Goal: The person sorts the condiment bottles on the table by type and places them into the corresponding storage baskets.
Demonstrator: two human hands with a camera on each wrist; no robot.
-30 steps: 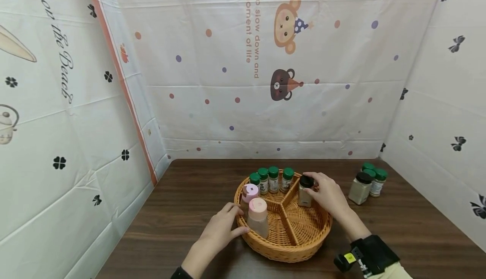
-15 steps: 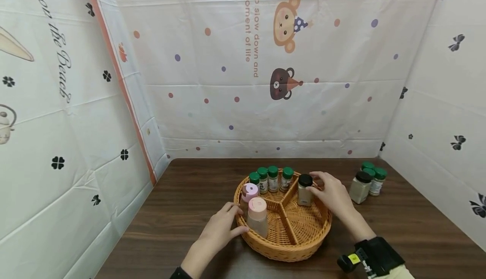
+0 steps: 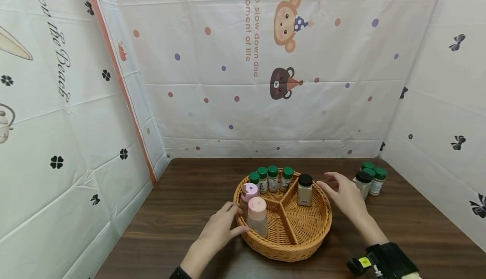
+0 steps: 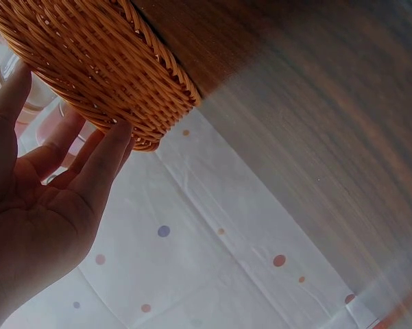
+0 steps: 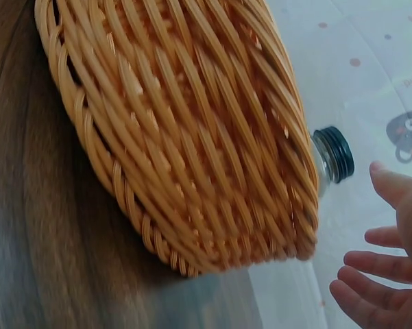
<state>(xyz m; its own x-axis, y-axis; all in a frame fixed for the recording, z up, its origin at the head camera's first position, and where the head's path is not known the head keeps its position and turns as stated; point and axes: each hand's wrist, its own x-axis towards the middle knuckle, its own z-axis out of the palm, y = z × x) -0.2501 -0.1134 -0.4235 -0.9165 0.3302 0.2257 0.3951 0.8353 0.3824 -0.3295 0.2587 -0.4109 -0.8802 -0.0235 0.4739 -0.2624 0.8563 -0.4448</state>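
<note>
In the head view, a round wicker basket (image 3: pixel 282 253) with three compartments stands on the table. My left hand (image 3: pixel 216 227) rests on its left rim, fingers and thumb spread; the left wrist view shows these fingers (image 4: pixel 103 161) fairly straight against the rim. My right hand (image 3: pixel 343 194) is off the basket's right side, fingers loosely bent around nothing. A black-capped spice jar (image 3: pixel 305 191) stands upright in the right compartment, apart from that hand. In the right wrist view its black cap (image 5: pixel 334 154) pokes above the rim near my thumb (image 5: pixel 391 184).
Several green-capped jars (image 3: pixel 273 178) fill the back-left compartment, beside a purple-capped bottle (image 3: pixel 249 192) and a pink-capped bottle (image 3: pixel 257 218). More green-capped jars (image 3: pixel 376 182) and another black-capped jar (image 3: pixel 362 182) stand on the table (image 3: pixel 182 211) at right. Printed cloth (image 3: pixel 212 114) encloses the back and sides.
My right hand has let go of the black-capped jar and moved right, out past the basket rim. The jar stays standing in the compartment. My left hand keeps its place.
</note>
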